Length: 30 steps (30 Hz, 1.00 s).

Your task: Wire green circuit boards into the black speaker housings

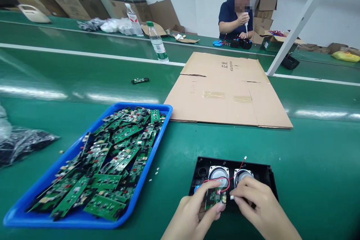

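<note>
My left hand (pixel 194 210) is closed on a small green circuit board (pixel 216 197), held over the front of a black speaker housing (pixel 264 172). Red wires run from the board back toward the housing. Close beside it, my right hand (pixel 253 198) pinches a small white wire connector (pixel 232 197) near the board's right edge. Two round speakers sit in the housing: the left speaker (pixel 218 174) shows well, while my fingers partly cover the right speaker (pixel 242 173). A second white plug (pixel 245 158) sticks up on a thin wire behind them.
A blue tray (pixel 152 165) heaped with circuit boards stands on the left. Flattened cardboard (pixel 225 108) lies ahead. One loose board (pixel 140 80) and a water bottle (pixel 158 43) are farther back. Across the bench, a person (pixel 236 18) works. A white post (pixel 300 18) rises at right.
</note>
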Each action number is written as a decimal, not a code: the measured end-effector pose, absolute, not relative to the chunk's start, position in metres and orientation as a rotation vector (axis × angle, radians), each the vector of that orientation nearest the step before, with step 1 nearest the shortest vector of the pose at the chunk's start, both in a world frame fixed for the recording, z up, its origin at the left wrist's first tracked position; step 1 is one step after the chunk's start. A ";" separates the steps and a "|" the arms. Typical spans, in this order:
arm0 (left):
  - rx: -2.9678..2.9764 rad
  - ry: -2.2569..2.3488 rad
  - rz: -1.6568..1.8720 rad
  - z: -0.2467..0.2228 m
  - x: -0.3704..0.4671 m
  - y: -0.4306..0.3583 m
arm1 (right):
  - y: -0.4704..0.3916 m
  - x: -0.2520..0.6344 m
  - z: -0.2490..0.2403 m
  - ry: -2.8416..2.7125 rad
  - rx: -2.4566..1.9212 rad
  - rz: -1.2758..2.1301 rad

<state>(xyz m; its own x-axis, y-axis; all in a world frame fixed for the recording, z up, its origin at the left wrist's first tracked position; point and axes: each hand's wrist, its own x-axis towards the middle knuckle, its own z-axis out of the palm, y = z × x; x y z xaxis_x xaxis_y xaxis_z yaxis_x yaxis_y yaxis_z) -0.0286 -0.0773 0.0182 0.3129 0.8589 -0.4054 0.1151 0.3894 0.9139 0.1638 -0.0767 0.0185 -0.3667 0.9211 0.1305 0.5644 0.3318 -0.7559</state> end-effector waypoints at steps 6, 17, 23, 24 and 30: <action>1.185 1.109 0.603 0.011 -0.023 -0.069 | -0.084 0.155 0.001 -2.101 -1.195 0.486; 1.452 1.188 0.500 0.018 -0.024 -0.066 | -0.080 0.150 0.010 -2.179 -1.182 0.167; 1.517 1.213 0.525 0.017 -0.023 -0.066 | -0.083 0.147 0.005 -2.175 -1.196 0.091; 1.483 1.203 0.529 0.016 -0.022 -0.066 | -0.084 0.146 0.004 -2.181 -1.190 0.040; 1.283 1.139 0.577 0.015 -0.018 -0.063 | -0.087 0.145 -0.003 -2.234 -1.160 -0.091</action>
<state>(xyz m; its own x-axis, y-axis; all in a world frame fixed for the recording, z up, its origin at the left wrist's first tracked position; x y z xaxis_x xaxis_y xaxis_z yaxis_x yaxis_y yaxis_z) -0.0182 -0.0628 0.0153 0.3844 0.8616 -0.3315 0.2422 0.2524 0.9368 0.1449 -0.0870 -0.0032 -0.4280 0.7192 0.5474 0.7613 0.6133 -0.2105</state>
